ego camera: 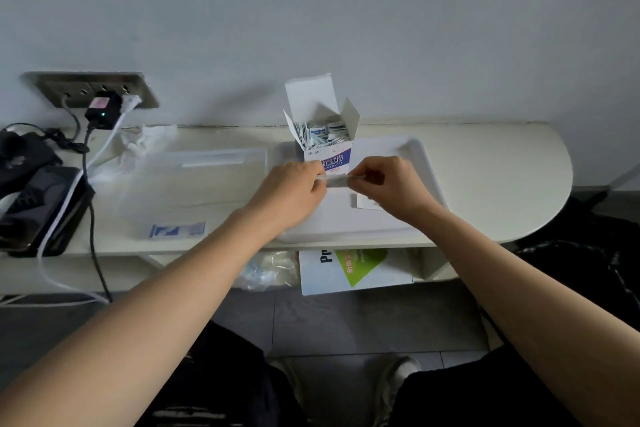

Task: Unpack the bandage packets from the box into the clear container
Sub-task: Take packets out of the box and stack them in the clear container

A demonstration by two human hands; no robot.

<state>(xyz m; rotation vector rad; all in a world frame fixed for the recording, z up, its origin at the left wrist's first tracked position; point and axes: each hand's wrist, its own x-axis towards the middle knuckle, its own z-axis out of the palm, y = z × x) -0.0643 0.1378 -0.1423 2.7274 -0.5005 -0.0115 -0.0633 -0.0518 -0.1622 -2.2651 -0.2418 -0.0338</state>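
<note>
An open white and blue bandage box [327, 152] stands upright on a white tray [420, 163], its flaps raised and many packets showing inside. In front of the box my left hand [294, 185] and my right hand [388, 184] pinch the two ends of one bandage packet [341, 180] held flat above the tray. A small white paper piece [363, 201] lies on the tray under my right hand. The clear container [194, 184] sits to the left of the tray, with one blue and white packet [177, 229] lying near its front.
A wall socket [91, 88] with a black adapter and cables is at the back left. Black devices [38, 204] sit at the table's left end. Crumpled white plastic [145, 140] lies behind the container. A printed box [349, 269] and a plastic bag sit on the shelf below.
</note>
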